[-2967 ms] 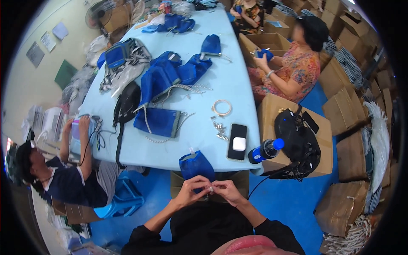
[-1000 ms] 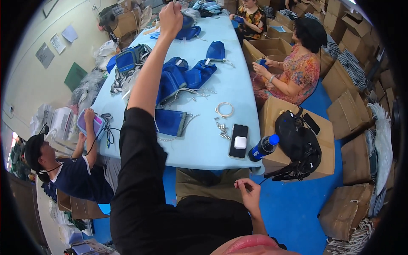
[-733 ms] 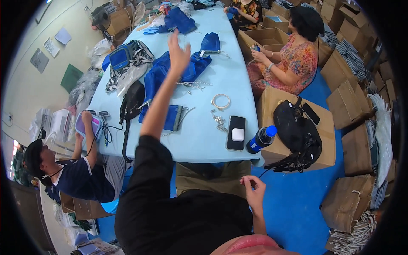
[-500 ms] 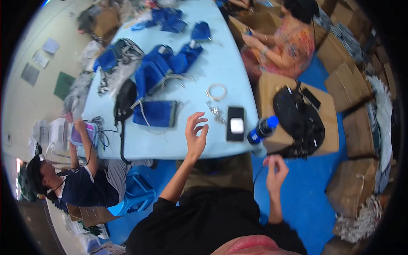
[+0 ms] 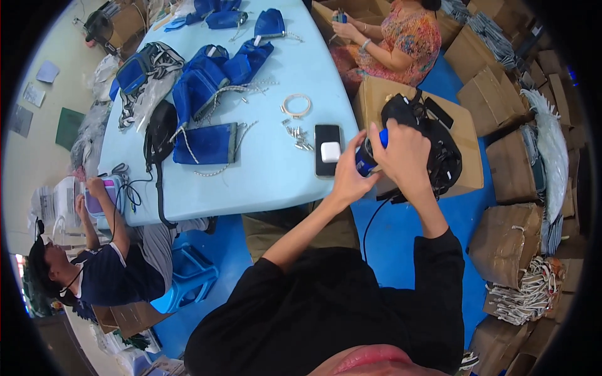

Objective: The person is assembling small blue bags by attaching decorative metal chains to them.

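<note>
At the table's right edge, my left hand (image 5: 347,178) is closed round a dark bottle (image 5: 365,161) with a blue label. My right hand (image 5: 406,156) grips its blue cap (image 5: 384,138) from above, covering most of it. Left of the bottle lies a black phone (image 5: 325,170), and a small white case (image 5: 330,151) rests on it. Several small metal pieces (image 5: 300,139) are scattered beside the phone, below a pale round hoop (image 5: 296,105). A flat blue cloth pouch (image 5: 205,145) with a speckled cord lies farther left.
More blue pouches (image 5: 207,78) and a black bag (image 5: 162,133) cover the table's left part. A cardboard box (image 5: 467,160) bearing a black backpack (image 5: 444,147) stands at the right. One person (image 5: 119,269) sits at the left, another (image 5: 404,44) at the far right. Cartons (image 5: 508,241) line the right side.
Both hands, empty before, have come to the bottle: the left moved right onto its body, the right moved up onto its cap. The whole view has shifted somewhat.
</note>
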Available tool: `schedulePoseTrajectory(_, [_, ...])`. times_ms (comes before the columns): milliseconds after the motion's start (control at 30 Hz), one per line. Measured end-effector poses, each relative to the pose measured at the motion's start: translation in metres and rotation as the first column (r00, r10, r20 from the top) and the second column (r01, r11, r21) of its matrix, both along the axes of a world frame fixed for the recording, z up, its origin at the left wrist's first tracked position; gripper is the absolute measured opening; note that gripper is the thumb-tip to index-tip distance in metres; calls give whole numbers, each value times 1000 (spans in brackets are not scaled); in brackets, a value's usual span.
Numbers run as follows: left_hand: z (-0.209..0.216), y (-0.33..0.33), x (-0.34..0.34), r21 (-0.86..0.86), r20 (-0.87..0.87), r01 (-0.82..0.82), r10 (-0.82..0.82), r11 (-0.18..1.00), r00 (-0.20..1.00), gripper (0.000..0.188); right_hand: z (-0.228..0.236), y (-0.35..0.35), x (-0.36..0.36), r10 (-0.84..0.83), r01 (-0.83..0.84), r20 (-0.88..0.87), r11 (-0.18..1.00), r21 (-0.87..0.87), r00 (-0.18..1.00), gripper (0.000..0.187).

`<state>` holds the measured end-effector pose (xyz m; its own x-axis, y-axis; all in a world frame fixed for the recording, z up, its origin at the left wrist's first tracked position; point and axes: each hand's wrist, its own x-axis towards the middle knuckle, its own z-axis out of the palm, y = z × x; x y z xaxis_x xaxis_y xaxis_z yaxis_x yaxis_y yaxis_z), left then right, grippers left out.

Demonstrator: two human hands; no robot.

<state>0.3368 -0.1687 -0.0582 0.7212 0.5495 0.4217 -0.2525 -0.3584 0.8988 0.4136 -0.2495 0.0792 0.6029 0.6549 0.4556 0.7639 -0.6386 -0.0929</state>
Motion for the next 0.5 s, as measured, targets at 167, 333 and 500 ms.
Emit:
schedulePoseTrajectory(167, [7, -18, 18, -84, 59, -60, 65, 995, 996, 49, 5, -14, 2, 130, -117, 137, 988, -100, 982, 42])
schedulePoseTrajectory(333, [53, -31, -51, -80, -18, 127, -129, 989, 992, 47, 34, -43, -17, 534, -538, 98, 843, 9, 839, 27])
schedulePoseTrajectory(500, [76, -24, -100, -315, 27, 740, -774, 594, 633, 31, 55, -54, -37, 884, -870, -101, 468, 156, 457, 25])
